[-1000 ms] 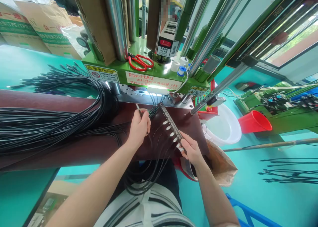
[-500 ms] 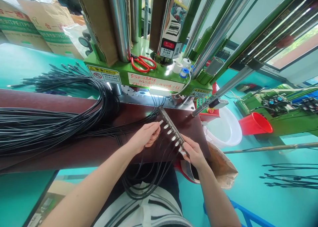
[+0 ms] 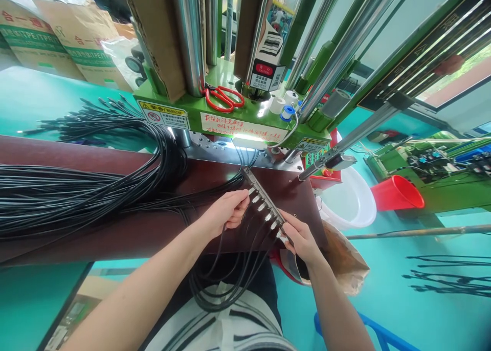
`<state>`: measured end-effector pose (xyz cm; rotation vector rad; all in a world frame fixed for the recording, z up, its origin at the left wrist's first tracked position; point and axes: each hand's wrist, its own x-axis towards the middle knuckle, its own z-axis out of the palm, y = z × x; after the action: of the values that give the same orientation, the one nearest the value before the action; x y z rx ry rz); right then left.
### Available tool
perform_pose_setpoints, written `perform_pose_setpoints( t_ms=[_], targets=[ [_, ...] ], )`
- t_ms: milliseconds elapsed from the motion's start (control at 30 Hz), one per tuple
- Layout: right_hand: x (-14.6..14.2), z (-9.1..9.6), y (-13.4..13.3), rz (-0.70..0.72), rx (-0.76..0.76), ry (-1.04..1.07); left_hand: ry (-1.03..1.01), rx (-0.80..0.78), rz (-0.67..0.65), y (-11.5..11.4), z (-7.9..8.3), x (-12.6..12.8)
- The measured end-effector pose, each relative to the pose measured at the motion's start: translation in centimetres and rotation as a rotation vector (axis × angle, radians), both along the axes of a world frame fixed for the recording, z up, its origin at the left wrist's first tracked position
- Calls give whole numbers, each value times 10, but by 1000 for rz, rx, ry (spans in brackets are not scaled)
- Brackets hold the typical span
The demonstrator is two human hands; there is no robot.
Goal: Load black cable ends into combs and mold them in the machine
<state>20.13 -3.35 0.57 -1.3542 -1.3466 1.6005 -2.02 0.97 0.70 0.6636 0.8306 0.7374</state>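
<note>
Left grip [image 3: 227, 211] pinching what seems a cable plug [image 3: 251, 191] at metal bar [image 3: 264, 193]; right grip [image 3: 301, 238] clasping bar's near end; machine label [image 3: 265, 76]: "CAUTION"

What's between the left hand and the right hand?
Head view: a row of silver connectors along the dark metal bar, with the left hand near the bar's far end and the right hand gripping its near end.
</note>
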Motion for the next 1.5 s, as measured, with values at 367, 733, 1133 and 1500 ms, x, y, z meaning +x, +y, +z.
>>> perform_pose_setpoints(
  t_ms=[367,733,1133,1500],
  targets=[
    [-1,1,3,152,88,-157,88,88,37,2,-1,-4],
    [-5,4,1,48,85,-175,264,193,105,7,-2,4],
    [28,9,47,79,213,-615,630,702,203,13,6,-22],
    [24,-9,83,188,701,-790,1033,811,396,68,-3,-56]
  ],
)
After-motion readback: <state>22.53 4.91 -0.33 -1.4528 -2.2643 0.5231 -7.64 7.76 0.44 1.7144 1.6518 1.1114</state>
